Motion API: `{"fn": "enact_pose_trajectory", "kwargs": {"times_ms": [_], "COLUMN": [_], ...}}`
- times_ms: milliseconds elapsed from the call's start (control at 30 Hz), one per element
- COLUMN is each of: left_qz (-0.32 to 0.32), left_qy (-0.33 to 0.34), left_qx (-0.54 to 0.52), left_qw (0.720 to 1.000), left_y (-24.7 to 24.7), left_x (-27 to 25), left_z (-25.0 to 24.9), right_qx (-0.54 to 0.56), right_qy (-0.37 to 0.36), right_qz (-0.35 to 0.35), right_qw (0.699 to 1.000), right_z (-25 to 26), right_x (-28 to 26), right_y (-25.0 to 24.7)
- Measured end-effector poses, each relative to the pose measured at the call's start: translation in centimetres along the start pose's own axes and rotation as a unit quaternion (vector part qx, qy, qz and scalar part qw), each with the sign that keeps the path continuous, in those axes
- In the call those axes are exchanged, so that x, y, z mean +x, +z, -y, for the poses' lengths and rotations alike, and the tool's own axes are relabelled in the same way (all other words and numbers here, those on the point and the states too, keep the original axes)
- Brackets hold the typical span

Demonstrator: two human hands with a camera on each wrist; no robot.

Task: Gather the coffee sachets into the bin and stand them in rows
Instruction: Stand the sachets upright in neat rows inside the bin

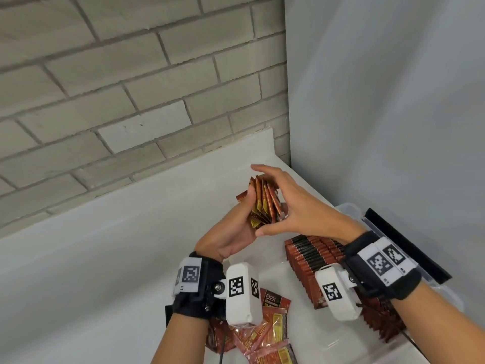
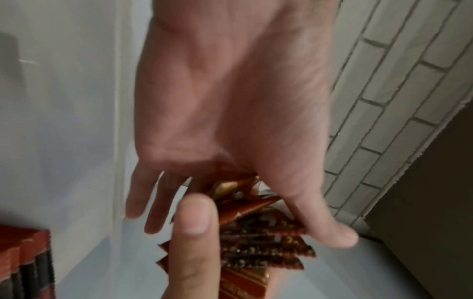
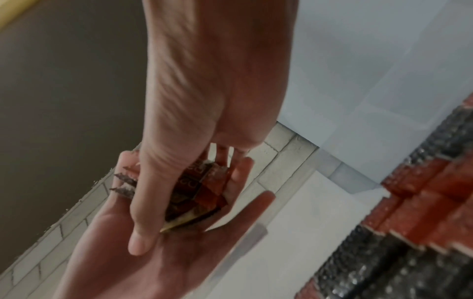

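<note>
here both the left hand (image 1: pixel 231 232) and right hand (image 1: pixel 296 208) clasp fanned sachets (image 1: pixel 263 203).

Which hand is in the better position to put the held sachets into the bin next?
Probably the right hand. It is nearer the bin and the standing rows, which lie on its side. The left hand cradles the bunch of sachets from below, farther from the bin.

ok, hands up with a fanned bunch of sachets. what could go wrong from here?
1. The bunch of sachets is splayed between left hand and right hand; some could slip out over the counter.
2. Lowering it uneven could knock over the standing rows in the bin.
3. Loose sachets under the left wrist could get swept aside.
</note>
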State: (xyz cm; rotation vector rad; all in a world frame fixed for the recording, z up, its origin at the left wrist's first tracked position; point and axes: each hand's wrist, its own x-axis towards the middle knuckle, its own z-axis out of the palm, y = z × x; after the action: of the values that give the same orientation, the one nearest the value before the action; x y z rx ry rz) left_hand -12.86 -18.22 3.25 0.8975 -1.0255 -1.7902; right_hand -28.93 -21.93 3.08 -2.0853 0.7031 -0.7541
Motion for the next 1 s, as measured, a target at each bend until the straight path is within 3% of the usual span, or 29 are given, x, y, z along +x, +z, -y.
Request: {"fn": "enact_pose_trajectory", "kwargs": {"times_ms": [333, 633, 800, 1000], "left_qz": [-0.069, -0.065, -0.063, -0.085], "left_qy": [-0.010, -0.021, 0.012, -0.007], "left_qx": [-0.007, 0.030, 0.068, 0.058], "left_qw": [0.998, 0.997, 0.996, 0.995], "left_y": [0.3, 0.4, -0.1, 0.0], "left_x": [0.2, 0.1, 0.0, 0.1], "left_z": [-0.4, -0.3, 0.1, 0.1], "right_qx": [-0.121, -0.014, 0.012, 0.002], "right_qy": [-0.045, 0.008, -0.004, -0.027], "right_qz": [0.031, 0.020, 0.012, 0.024], "right_qw": [0.991, 1.000, 1.000, 0.999], "right_z": [-0.2, -0.5, -0.6, -0.5], "right_x": [0.1, 0.2, 0.3, 0.1], "right_y": [0.8, 1.2, 1.1, 1.3]}}
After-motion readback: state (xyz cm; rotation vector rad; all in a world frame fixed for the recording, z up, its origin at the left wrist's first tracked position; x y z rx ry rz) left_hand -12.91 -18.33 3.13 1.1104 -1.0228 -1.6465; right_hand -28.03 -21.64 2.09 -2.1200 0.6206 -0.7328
